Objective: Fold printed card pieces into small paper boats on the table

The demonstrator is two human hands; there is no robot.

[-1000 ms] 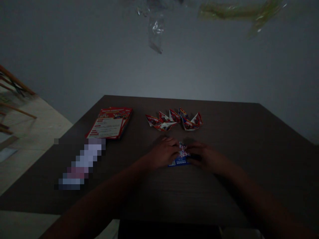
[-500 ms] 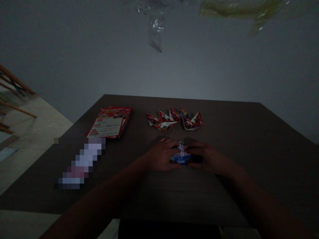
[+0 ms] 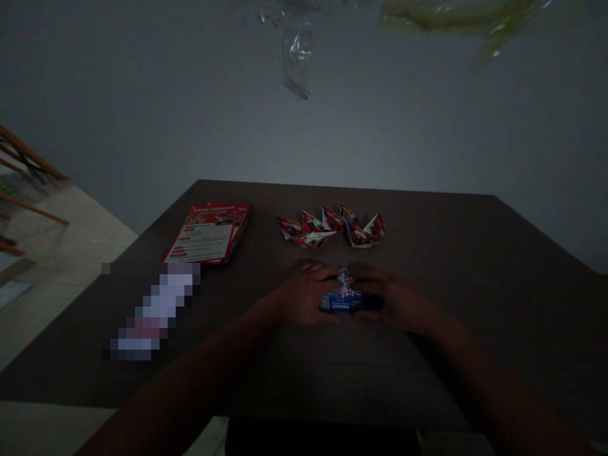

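Between my two hands, low over the table, is a small piece of folded printed paper (image 3: 341, 302), blue with white lettering and a patterned upper part. My left hand (image 3: 308, 296) grips its left side, thumb toward me and fingers on the far side. On the right side, my right hand (image 3: 396, 301) holds it the same way. The fingers cover both ends of the paper. Just beyond my hands stand folded paper boats (image 3: 311, 237) in red, white and blue, with another paper boat (image 3: 365, 234) close beside them on the right.
A stack of red and white printed leaflets (image 3: 206, 234) lies on the dark table (image 3: 451, 234) at the left. Nearer me is a blurred-out pale, long object (image 3: 156, 310). A wall (image 3: 427, 120) with hanging clear plastic (image 3: 297, 60) rises behind; wooden legs (image 3: 33, 152) stand far left.
The blue folded paper has shifted slightly in my fingers, its lower face looking flatter and its left corner showing a little more. Both hands stay around it.
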